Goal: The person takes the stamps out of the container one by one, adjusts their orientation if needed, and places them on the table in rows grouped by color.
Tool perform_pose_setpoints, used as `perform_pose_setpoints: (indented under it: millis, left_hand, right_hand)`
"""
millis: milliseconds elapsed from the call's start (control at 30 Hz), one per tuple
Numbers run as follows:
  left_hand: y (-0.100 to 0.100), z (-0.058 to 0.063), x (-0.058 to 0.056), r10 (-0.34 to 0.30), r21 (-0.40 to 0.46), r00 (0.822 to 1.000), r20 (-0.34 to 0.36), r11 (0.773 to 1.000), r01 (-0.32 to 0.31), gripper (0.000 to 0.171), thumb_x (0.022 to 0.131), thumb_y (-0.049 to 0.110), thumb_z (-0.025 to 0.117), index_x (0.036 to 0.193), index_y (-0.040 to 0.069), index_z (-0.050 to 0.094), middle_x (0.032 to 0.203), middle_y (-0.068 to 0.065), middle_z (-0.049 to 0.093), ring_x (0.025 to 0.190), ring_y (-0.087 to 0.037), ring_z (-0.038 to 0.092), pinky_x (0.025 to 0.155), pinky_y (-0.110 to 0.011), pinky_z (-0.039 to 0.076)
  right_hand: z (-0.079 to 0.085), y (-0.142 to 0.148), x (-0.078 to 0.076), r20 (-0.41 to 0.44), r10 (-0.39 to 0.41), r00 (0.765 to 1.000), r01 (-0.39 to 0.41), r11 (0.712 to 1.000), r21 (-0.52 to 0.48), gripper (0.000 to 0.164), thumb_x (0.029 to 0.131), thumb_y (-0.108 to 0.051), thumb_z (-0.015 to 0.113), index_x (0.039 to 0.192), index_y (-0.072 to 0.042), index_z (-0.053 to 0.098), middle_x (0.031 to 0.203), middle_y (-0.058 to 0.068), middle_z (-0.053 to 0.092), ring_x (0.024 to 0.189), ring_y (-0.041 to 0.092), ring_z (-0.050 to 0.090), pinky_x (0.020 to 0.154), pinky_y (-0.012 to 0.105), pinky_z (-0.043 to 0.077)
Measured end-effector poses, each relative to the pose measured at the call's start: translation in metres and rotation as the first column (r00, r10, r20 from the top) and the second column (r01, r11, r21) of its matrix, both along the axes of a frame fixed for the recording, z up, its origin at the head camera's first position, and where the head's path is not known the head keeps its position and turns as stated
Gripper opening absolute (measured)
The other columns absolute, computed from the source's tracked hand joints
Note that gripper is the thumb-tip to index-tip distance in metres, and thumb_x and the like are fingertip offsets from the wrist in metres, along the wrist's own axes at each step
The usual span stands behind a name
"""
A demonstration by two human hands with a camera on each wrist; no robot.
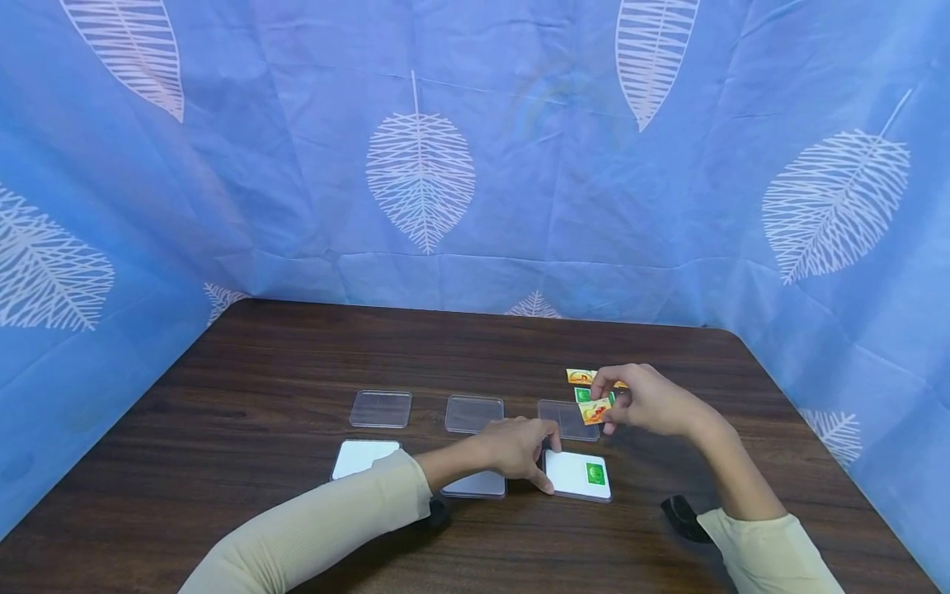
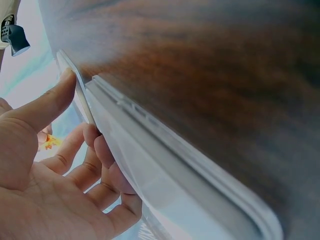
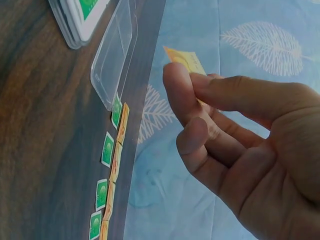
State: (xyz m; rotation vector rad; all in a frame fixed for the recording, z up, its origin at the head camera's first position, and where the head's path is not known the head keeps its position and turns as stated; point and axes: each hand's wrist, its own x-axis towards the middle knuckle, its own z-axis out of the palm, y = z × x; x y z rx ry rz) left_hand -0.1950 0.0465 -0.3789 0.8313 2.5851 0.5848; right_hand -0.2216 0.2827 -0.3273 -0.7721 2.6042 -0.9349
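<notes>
My right hand (image 1: pixel 653 400) pinches a small yellow-orange stamp (image 1: pixel 594 412) between thumb and forefinger, above the nearest clear plastic lid (image 1: pixel 552 411). In the right wrist view the same stamp (image 3: pixel 192 60) sticks out past the fingertips. With thumb and fingers spread along its left edge, my left hand (image 1: pixel 512 445) holds the right-hand case (image 1: pixel 560 474), which has a white insert. A green stamp (image 1: pixel 596 473) lies at the right side of that insert. The left wrist view has the thumb and forefinger at the case's edge (image 2: pixel 84 100), the other fingers curled beside a nearer case (image 2: pixel 165 185).
Two more white-filled cases (image 1: pixel 364 456) lie to the left, the middle one (image 1: pixel 475 485) partly under the left arm. Behind them lie two more clear lids (image 1: pixel 380 409). A row of green stamps (image 3: pixel 101 194) runs beside yellow stamps (image 3: pixel 116 162) near the table's far side.
</notes>
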Motion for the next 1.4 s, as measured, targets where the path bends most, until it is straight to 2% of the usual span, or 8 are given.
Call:
perform_pose_setpoints:
  millis: [167,400,567,867,1167,1400]
  left_hand:
    - [0.000,0.001,0.001,0.000,0.000,1.000,0.007,1.000,0.000,0.038,0.082,0.028,0.090,0.109,0.021,0.064,0.076,0.007,0.056,0.062,-0.008,0.048,0.057,-0.024,0.035]
    - [-0.001,0.000,0.000,-0.011,0.018,1.000,0.016,1.000,0.010,0.038,0.083,0.027,0.089,0.111,0.020,0.064,0.076,0.007,0.056,0.062,-0.008,0.047,0.057,-0.023,0.034]
    - [-0.001,0.000,0.000,-0.020,0.018,1.000,0.001,1.000,0.020,0.038,0.083,0.027,0.089,0.111,0.020,0.064,0.076,0.007,0.055,0.062,-0.007,0.046,0.057,-0.023,0.034]
    - [-0.001,0.000,0.000,-0.025,0.031,1.000,-0.011,0.999,0.025,0.039,0.083,0.027,0.090,0.112,0.019,0.064,0.075,0.008,0.054,0.062,-0.007,0.045,0.057,-0.023,0.033]
    - [-0.002,0.000,-0.001,-0.027,0.045,1.000,-0.004,0.999,0.027,0.039,0.083,0.026,0.090,0.111,0.018,0.064,0.075,0.007,0.054,0.061,-0.007,0.044,0.057,-0.022,0.032]
    - [-0.002,0.000,0.000,-0.028,0.046,1.000,0.001,0.999,0.028,0.038,0.084,0.026,0.089,0.111,0.018,0.063,0.075,0.007,0.054,0.061,-0.007,0.045,0.056,-0.022,0.033]
  right_hand:
    - [0.000,0.005,-0.001,0.009,-0.020,1.000,0.020,1.000,-0.019,0.028,0.088,0.020,0.061,0.110,0.002,0.065,0.114,0.020,0.062,0.075,0.017,0.072,0.058,0.031,0.051]
    - [0.000,0.012,-0.002,-0.003,-0.035,0.999,0.035,0.999,-0.026,0.028,0.089,0.015,0.068,0.115,0.004,0.067,0.123,0.026,0.061,0.080,0.018,0.073,0.063,0.033,0.055]
    - [0.001,0.017,-0.003,0.006,-0.031,1.000,0.031,0.999,-0.024,0.032,0.088,0.020,0.064,0.117,0.006,0.068,0.130,0.031,0.057,0.081,0.017,0.074,0.064,0.032,0.055]
    - [0.000,0.026,-0.007,-0.015,-0.042,0.999,0.042,0.999,0.001,0.032,0.084,0.015,0.072,0.114,0.005,0.070,0.128,0.030,0.060,0.076,0.020,0.069,0.063,0.030,0.053]
    - [-0.001,0.030,-0.010,0.008,-0.041,0.999,0.041,0.999,-0.023,0.029,0.085,0.012,0.073,0.114,0.007,0.070,0.130,0.031,0.058,0.079,0.017,0.074,0.066,0.030,0.056]
    - [0.001,0.038,-0.009,-0.030,-0.052,0.998,0.051,0.998,-0.027,0.030,0.085,0.010,0.073,0.114,0.006,0.069,0.122,0.024,0.063,0.078,0.021,0.074,0.068,0.028,0.055]
